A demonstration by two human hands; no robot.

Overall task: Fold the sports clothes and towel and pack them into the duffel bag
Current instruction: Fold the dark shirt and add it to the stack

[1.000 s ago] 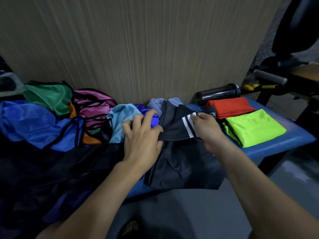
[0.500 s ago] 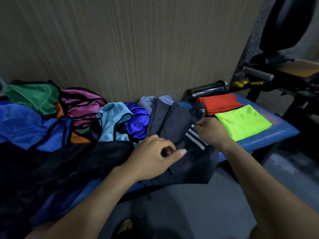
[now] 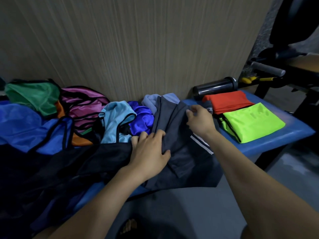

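Note:
A dark grey garment with white stripes lies on the blue bench, partly hanging over its front edge. My left hand grips a fold of it near its left side, thumb over the cloth. My right hand pinches the garment's upper edge at the back. To the right lie a folded red garment and a folded neon green garment. A heap of unfolded clothes covers the left: light blue, royal blue, magenta, green, blue. No duffel bag is clearly recognisable.
A black bottle lies on its side against the wood-grain wall behind the red garment. Black cloth spreads over the bench's left front. Dark exercise equipment with a grey padded bar stands at the right. Grey floor lies below.
My left hand moved up from the garment's front and took hold of a fold. My right hand shifted back from the striped hem to the upper edge. The striped part now lies flatter.

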